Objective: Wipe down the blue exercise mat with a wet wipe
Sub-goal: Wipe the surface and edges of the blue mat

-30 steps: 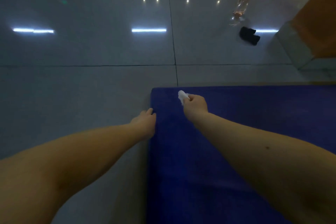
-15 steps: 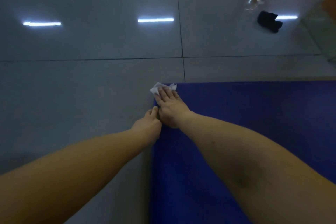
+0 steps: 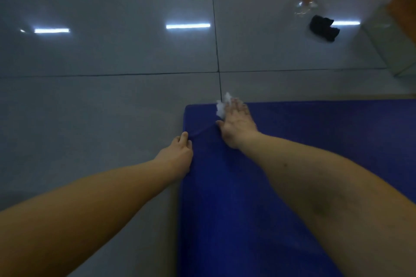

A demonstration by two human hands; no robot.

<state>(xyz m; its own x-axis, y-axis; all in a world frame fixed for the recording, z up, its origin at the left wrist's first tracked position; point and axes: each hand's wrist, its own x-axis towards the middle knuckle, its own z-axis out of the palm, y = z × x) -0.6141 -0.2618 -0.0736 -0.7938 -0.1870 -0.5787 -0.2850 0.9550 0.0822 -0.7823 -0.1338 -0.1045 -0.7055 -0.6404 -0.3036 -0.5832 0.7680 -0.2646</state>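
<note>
The wet wipe point(image 3: 221, 108) is shifted rightward from the corner of the blue mat point(image 3: 315, 141) along its far edge under the right hand point(image 3: 238, 123), which is now parted from the left hand point(image 3: 177, 155). A crease point(image 3: 202, 131) is raised between them.

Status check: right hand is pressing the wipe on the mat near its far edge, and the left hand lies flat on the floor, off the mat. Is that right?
Not quite. In the head view the left hand is not flat on the floor: it grips the left edge of the blue mat, puckering it. The right hand does press the wet wipe near the far edge.
</note>
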